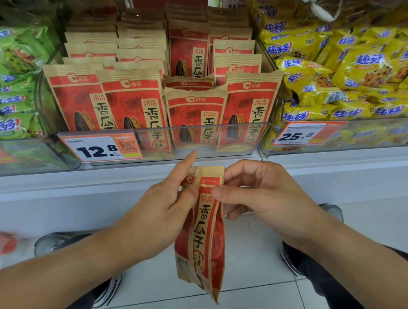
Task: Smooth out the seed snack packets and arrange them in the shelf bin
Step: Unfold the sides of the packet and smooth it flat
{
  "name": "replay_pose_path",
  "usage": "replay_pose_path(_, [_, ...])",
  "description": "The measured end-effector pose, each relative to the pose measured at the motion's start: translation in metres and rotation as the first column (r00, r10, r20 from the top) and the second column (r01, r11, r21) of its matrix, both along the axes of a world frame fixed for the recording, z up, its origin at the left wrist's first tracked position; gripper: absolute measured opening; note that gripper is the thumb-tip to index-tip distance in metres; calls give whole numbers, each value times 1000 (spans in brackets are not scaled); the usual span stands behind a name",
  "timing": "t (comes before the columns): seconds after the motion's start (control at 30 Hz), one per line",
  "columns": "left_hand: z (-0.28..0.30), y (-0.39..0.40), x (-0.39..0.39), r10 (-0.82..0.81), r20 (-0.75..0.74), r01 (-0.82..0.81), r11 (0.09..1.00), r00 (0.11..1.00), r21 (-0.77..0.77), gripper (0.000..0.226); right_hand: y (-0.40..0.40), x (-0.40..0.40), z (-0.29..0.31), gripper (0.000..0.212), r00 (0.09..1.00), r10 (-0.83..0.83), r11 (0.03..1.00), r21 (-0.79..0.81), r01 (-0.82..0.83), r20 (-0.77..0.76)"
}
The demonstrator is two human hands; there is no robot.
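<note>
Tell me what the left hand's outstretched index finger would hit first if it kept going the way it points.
Probably the clear front wall of the shelf bin, with red seed packets just behind it. The left hand points up and forward; depth is uncertain.

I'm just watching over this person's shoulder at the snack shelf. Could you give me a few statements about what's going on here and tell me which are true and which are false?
1. Both hands hold one seed packet. True: the left hand and right hand pinch it near its top.
2. The held packet is inside the clear bin. False: it hangs in front, below the shelf.
3. The bin's price tag reads 25.8. False: it reads 12.8.
4. Yellow snack bags fill the bin to the right. True.
</note>
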State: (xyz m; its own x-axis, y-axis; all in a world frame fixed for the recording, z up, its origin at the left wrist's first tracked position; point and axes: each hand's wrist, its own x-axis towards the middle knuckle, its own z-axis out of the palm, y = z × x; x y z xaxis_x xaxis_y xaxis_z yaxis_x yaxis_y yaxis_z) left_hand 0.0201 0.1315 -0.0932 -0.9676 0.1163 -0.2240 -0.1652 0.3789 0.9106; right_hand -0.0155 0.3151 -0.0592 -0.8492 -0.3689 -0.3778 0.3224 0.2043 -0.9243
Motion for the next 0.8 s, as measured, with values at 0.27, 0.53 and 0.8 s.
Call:
replay_pose_path(0.27, [-2,-1,0,-26,28,25,1000,999,18,48,1,0,-1,17,1000,-4,1000,-5,4,-7])
replay_pose_path(0.53, [9,0,1,-89,24,89,996,996,-23,79,3,-5,-4,13,988,-154,988,-29,154,-2])
replay_pose_path(0.8, [12,-1,5,-228,110,221,973,967,74,101,8,-8,-6,24,960,-281,956,-84,281,16])
